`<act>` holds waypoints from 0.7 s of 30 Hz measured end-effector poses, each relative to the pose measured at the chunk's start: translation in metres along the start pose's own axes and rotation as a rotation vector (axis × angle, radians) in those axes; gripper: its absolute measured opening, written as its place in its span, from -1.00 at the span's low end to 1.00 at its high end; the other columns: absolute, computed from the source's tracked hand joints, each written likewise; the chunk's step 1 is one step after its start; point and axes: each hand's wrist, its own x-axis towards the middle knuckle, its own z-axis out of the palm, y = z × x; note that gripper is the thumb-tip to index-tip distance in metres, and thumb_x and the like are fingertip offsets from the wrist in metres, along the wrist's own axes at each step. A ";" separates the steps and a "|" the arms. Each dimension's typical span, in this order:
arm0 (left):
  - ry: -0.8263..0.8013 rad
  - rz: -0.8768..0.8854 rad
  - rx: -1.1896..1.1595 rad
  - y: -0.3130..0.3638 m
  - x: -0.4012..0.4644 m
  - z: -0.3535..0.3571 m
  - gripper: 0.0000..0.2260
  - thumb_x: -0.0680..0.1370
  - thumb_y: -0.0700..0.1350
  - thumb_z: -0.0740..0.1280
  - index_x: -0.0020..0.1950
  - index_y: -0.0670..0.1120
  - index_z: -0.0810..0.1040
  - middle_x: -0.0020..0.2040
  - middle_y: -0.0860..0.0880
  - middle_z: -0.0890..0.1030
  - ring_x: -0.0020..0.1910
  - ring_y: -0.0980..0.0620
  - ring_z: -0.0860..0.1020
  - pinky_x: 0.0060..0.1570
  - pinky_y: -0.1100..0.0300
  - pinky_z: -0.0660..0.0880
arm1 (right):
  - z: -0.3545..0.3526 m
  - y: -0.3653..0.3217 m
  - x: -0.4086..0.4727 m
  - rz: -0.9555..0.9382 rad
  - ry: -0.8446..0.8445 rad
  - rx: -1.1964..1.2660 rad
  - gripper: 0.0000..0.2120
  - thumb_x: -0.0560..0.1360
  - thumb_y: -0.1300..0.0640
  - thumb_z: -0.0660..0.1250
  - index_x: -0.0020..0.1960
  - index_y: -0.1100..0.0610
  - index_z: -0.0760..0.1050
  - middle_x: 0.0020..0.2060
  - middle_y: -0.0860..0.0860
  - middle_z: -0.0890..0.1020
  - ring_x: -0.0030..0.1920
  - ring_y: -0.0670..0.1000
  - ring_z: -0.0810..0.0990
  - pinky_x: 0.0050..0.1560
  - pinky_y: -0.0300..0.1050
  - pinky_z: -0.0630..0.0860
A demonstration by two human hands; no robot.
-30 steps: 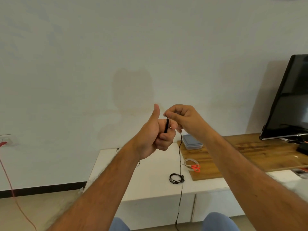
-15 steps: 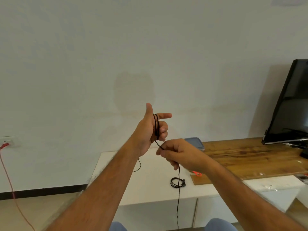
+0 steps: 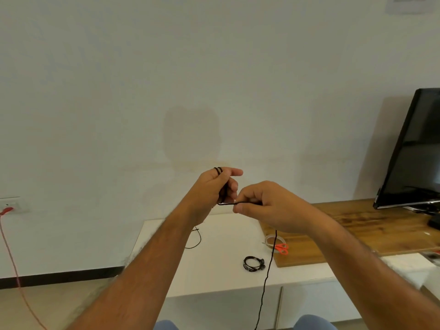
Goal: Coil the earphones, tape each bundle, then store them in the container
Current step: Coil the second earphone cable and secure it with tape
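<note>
My left hand (image 3: pixel 215 189) is raised in front of the wall with black earphone cord (image 3: pixel 267 272) looped twice around its fingers. My right hand (image 3: pixel 266 206) is just right of it and pinches the same cord, stretched taut between the two hands; the rest hangs down past the cabinet's edge. A coiled, taped black earphone bundle (image 3: pixel 253 264) lies on the white cabinet top (image 3: pixel 214 270). A clear tape roll (image 3: pixel 273 240) and orange-handled scissors (image 3: pixel 282 248) lie on the wooden board (image 3: pixel 357 229). The container is hidden behind my right hand.
A black monitor (image 3: pixel 414 151) stands at the right on the wooden board. Another loose black cord (image 3: pixel 196 239) lies on the cabinet behind my left forearm. A wall socket with a red cable (image 3: pixel 9 246) is at the far left. My knees show at the bottom.
My right hand rose from below the left hand up to its level, pulling the cord around the left fingers. The left thumb folded down. The container is now hidden behind my right hand.
</note>
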 end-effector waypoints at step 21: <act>-0.138 -0.193 -0.046 -0.003 -0.014 0.019 -0.65 0.65 -0.14 -0.01 -0.14 -0.15 0.52 -0.35 -0.02 0.43 -0.47 0.10 0.22 -0.47 0.27 0.18 | -0.027 0.019 0.016 -0.052 0.219 0.050 -0.94 0.49 0.24 0.40 -0.11 0.14 0.65 -0.30 0.01 0.65 -0.31 -0.12 0.56 -0.25 -0.19 0.55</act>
